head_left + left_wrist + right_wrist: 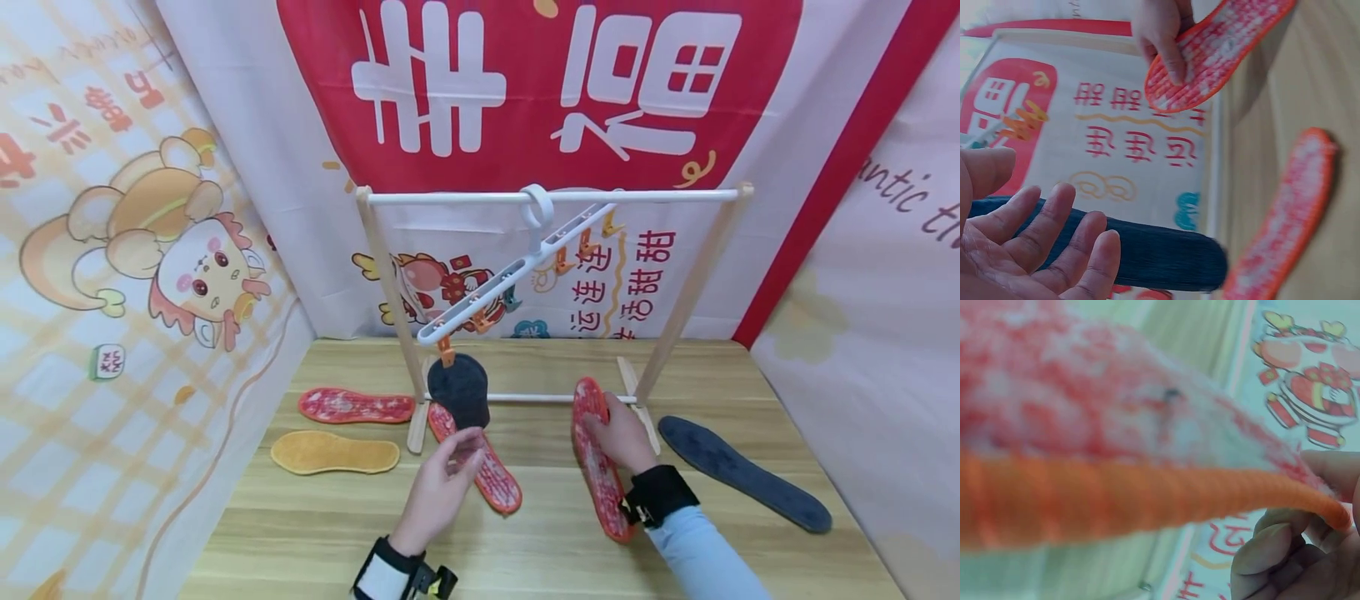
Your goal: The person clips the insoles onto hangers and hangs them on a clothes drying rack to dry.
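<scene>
My right hand (622,433) pinches a red-and-white knitted insole (600,475) with an orange edge near its upper end; the right wrist view shows thumb and fingers at its tip. A dark navy insole (459,387) hangs from an orange clip (447,352) at the low left end of a tilted white hanger (517,271). Just below and in front of it is my left hand (438,496), fingers loosely spread and holding nothing. In the left wrist view, those fingers overlap the navy insole (1166,256). Another red insole (498,483) lies on the table beside this hand.
The hanger hooks over the white top bar (645,197) of a wooden-legged rack (693,292). Flat on the table (540,567) lie a red insole (356,406) and a yellow insole (335,452) at left, and a dark insole (742,475) at right. Printed cloth surrounds the table.
</scene>
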`<move>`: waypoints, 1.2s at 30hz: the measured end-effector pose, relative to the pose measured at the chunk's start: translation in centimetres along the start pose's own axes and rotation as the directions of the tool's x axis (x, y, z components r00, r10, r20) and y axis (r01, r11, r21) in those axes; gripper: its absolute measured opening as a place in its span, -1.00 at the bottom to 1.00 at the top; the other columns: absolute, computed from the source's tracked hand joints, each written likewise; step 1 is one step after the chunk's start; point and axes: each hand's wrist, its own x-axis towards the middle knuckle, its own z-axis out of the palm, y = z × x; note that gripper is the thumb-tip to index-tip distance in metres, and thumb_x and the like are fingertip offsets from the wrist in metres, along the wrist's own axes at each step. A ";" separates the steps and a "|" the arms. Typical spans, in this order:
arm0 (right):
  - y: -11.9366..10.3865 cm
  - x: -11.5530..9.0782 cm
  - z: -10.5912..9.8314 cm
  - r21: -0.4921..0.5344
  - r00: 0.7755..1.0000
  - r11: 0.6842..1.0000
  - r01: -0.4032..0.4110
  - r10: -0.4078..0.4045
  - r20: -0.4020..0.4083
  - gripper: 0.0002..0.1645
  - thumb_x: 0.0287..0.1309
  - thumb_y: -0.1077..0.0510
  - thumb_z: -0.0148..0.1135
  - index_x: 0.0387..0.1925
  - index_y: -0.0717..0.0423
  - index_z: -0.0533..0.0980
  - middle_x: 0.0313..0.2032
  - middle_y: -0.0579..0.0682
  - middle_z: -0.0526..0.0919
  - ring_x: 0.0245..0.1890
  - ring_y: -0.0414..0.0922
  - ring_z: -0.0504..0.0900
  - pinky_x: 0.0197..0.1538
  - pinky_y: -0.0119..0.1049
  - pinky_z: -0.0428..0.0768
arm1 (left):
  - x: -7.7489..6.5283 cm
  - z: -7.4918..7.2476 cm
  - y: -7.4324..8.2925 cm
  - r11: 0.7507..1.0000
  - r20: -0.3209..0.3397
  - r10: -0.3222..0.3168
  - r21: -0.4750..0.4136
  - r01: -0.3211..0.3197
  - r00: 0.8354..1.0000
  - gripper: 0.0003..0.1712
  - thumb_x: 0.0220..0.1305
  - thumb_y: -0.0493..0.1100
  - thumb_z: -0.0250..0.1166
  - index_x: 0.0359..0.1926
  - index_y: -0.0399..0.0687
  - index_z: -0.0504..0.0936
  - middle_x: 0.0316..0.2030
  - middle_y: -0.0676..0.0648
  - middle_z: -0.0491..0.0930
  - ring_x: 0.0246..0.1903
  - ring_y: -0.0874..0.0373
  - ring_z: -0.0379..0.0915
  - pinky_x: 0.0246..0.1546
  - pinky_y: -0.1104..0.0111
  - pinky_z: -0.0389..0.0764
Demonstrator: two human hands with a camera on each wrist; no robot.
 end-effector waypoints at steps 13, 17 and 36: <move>-2.5 -1.1 -3.5 0.049 0.996 0.999 0.015 -0.011 -0.083 -0.42 0.43 -0.01 0.13 0.32 0.19 0.30 -0.13 0.18 0.62 -0.28 -0.03 0.62 -0.33 -0.18 0.61 | 3.2 -0.2 5.3 0.984 -0.013 0.172 -0.046 -0.172 0.985 -0.43 0.46 0.06 0.17 0.35 -0.11 0.43 0.13 -0.03 0.58 0.12 0.09 0.50 0.10 0.25 0.56; -3.5 -1.6 -3.9 0.073 0.995 0.997 0.034 -0.026 -0.099 -0.42 0.42 -0.01 0.16 0.31 0.18 0.32 -0.09 0.20 0.62 -0.24 -0.01 0.63 -0.29 -0.15 0.64 | 3.8 0.6 6.3 0.970 0.001 0.217 -0.110 -0.216 0.976 -0.37 0.47 -0.03 0.17 0.44 -0.19 0.29 0.28 -0.14 0.46 0.21 0.01 0.43 0.16 0.28 0.50; -7.1 -3.1 -3.8 0.022 0.966 0.981 0.192 -0.185 -0.180 -0.57 0.41 0.05 0.18 0.18 0.16 0.44 -0.10 0.14 0.65 -0.24 -0.02 0.66 -0.23 -0.07 0.70 | 7.1 0.9 9.7 0.967 -0.058 0.156 -0.195 -0.164 0.986 -0.07 0.49 0.03 0.13 0.55 -0.14 -0.26 0.54 -0.08 -0.28 0.48 0.01 -0.14 0.34 0.30 0.18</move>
